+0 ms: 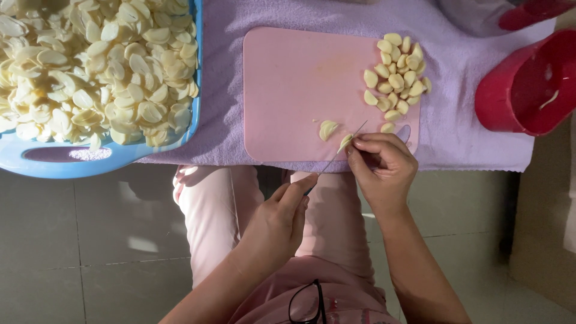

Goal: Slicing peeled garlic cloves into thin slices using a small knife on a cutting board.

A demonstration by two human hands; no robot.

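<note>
Glasses (306, 303) hang at the collar, lowest in the view; pink trousers over a tiled floor (90, 240).

Left hand (276, 219): closed around the handle of a knife (339, 150), thumb along the top. The thin blade runs up and to the right over the near edge of the board (288, 78).

Right hand (384, 168): fingertips pinched on a clove (345, 142) held at the board's near edge. The blade tip meets the clove, or sits just beside it; whether the cut has started I cannot tell.

Just left of the clove, a few slices (327, 129) lie fanned on the pink board. One lone clove sits just above the right hand's knuckles.

Farther back, at the board's right side, a pile (396, 75) of peeled whole cloves, uncut. A modest heap, packed close, a couple of dozen at a guess.

Board rests on a lilac towel (456, 108) covering the table.

Far left: blue tray (60, 162), heaped with garlic slices (90, 66) well up to the rim, overhanging the table edge. Far right: red bowl (522, 90), mostly bare inside, one pale scrap on its wall.

Judgement on progress: most of the work looks done. The sliced heap in the tray far outweighs the whole pile. What is left: the clove in hand, the lone one, the pile, and the few slices on the board not yet in the tray.
</note>
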